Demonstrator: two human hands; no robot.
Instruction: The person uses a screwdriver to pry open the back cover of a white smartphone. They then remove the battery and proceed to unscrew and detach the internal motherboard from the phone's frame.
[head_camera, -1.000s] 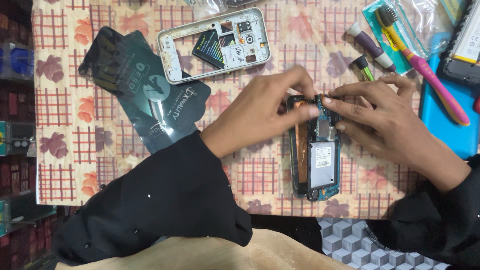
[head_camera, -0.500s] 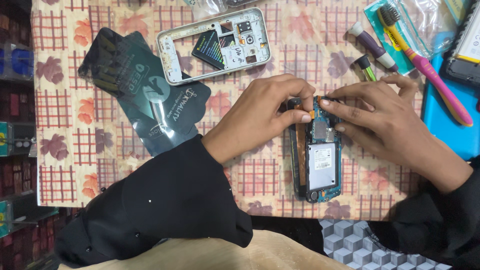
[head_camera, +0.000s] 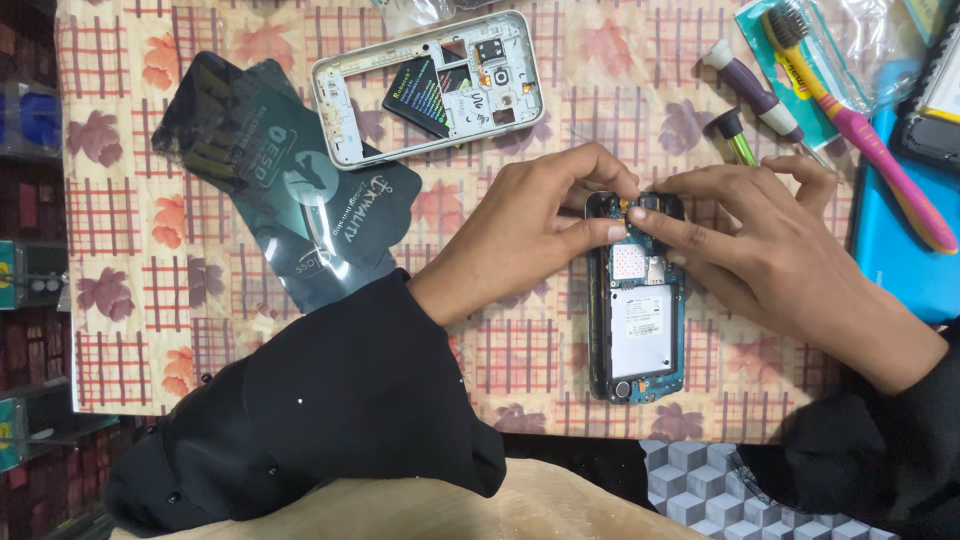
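Observation:
An opened phone (head_camera: 638, 330) lies lengthwise on the checked cloth, its blue circuit board and silver shield showing. My left hand (head_camera: 535, 225) pinches the phone's top left corner with thumb and fingers. My right hand (head_camera: 760, 245) rests over the top right, its index finger pressing on the board near the top edge. Both hands cover the phone's upper end, so the part under the fingertips is hidden.
A white phone frame (head_camera: 430, 85) with a dark battery lies at the back. Dark antistatic bags (head_camera: 280, 190) sit to the left. A purple-handled screwdriver (head_camera: 755, 95), a green tool (head_camera: 738, 135), a pink and yellow brush (head_camera: 860, 120) and a blue mat (head_camera: 900, 250) are at the right.
The phone's lower end swung slightly and it now lies straighter on the cloth. Both hands stayed at its top end, fingers shifting a little.

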